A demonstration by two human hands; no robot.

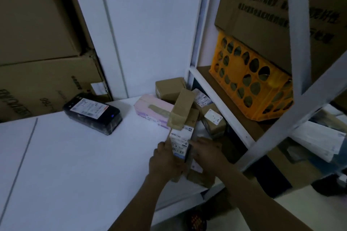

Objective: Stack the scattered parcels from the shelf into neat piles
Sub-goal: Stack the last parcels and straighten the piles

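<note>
Parcels (185,110) lie jumbled at the right end of a white tabletop (75,155), against a white wall (150,24) and white shelf frame (216,97) holding a yellow crate (251,82). A black parcel (92,113) lies apart, leftward. Left hand (165,161) and right hand (206,153) clasp a labelled box (180,146), its long axis pointing away from the person.

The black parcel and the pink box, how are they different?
The black parcel lies alone on the white table; the pink box touches the brown parcels. The black parcel has a big white label on top; the pink box has brown tape. Both lie flat.
</note>
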